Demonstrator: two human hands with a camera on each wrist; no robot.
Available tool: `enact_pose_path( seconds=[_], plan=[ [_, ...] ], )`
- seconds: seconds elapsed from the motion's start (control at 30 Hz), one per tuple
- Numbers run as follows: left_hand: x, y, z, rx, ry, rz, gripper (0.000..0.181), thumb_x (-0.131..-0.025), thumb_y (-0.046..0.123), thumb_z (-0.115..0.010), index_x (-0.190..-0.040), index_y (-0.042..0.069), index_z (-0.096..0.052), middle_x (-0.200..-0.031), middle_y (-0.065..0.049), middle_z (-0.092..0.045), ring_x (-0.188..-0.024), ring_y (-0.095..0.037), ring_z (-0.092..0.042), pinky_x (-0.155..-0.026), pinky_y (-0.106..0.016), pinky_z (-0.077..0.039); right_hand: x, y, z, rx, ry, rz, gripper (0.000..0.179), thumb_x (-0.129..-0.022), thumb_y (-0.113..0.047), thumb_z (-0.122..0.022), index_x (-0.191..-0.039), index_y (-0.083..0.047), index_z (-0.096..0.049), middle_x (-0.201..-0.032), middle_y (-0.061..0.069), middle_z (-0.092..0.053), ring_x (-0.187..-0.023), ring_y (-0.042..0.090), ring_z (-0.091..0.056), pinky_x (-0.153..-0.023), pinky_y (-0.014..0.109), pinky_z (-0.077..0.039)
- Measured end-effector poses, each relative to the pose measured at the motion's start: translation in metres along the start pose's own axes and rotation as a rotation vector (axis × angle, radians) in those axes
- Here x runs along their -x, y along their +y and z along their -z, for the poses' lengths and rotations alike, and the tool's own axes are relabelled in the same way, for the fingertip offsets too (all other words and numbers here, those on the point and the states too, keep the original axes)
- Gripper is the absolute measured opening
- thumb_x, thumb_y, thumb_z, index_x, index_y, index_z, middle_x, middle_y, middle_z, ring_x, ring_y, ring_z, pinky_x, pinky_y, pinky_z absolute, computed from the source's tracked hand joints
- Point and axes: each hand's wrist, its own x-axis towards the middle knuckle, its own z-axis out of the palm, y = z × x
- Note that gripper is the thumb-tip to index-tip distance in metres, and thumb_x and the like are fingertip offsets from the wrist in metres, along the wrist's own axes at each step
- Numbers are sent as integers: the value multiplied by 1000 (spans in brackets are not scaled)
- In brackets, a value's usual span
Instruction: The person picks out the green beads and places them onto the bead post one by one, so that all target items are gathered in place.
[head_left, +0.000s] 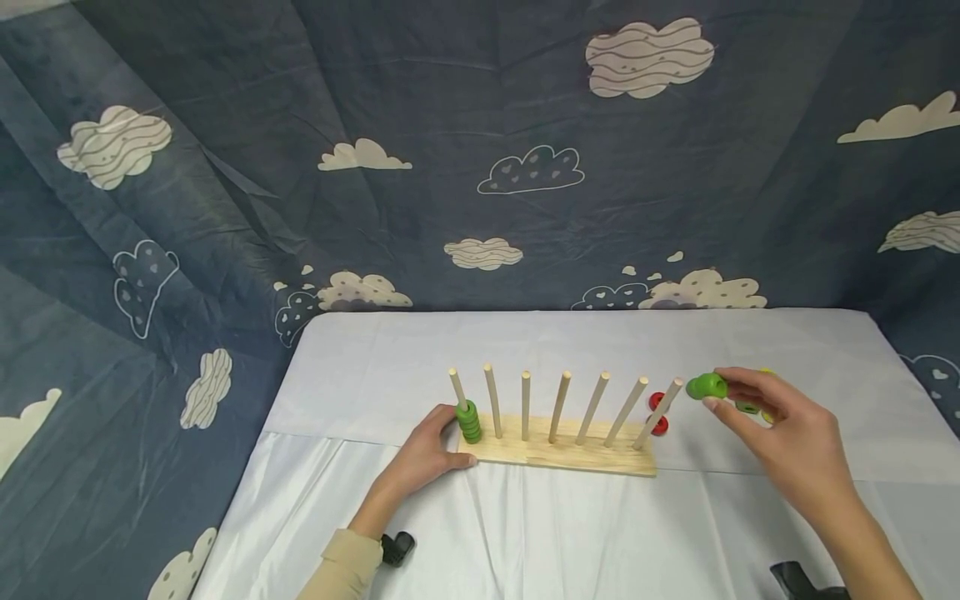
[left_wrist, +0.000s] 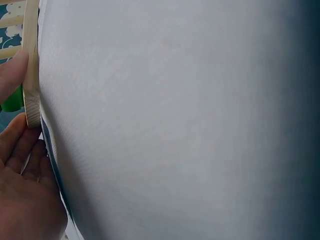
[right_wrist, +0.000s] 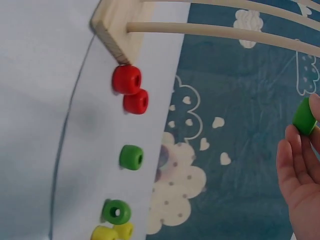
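My left hand (head_left: 423, 454) holds the left end of a wooden peg board (head_left: 555, 454), thumb at its front edge and fingers round the end. Upright wooden pegs (head_left: 526, 404) stand along the board. A stack of green beads (head_left: 468, 422) sits on the leftmost peg, beside that hand. To the right of the board, my right hand (head_left: 798, 433) pinches a green bead (right_wrist: 304, 117) between thumb and fingers, raised above the table. The other pegs carry no beads.
Two red beads (right_wrist: 127, 80) lie by the board's right end. Beyond them on the white cloth (head_left: 570, 342) are a green bead (right_wrist: 131, 157), another green bead (right_wrist: 116, 211) and yellow beads (right_wrist: 104, 233). A dark cloud-patterned curtain (head_left: 450, 100) hangs behind.
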Motion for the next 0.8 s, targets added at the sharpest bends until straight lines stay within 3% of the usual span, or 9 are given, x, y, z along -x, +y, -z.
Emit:
enact_pose_path(
  seconds=[0.2,0.47,0.8],
  plan=[
    [0,1,1,1,0,-9,71,-75,23,-85,-138,14,-53,-136,2,-51,-137,-22,-40,-114,-43,-30,-4,-10,5,-26,23,22,45,-86,-16,-78,-129,-11,-63,-119,6,-63,-98,-11,-49,-85,-1,-35],
    [0,-1,1,-6,-1,4,71,-75,24,-85,-138,16,-53,-136,3,-51,-136,-19,-40,-114,-41,-30,-16,-25,11,-83,66,125,48,-83,-5,-79,-129,-12,-65,-115,2,-63,-101,-6,-53,-94,4,-37],
    [0,-2,0,4,1,-3,70,-75,23,-85,-137,15,-54,-137,3,-51,-137,-20,-39,-114,-41,-30,-28,-46,13,-136,53,192,56,-77,2,-81,-129,-14,-66,-116,-2,-61,-102,0,-54,-95,6,-37]
  ],
)
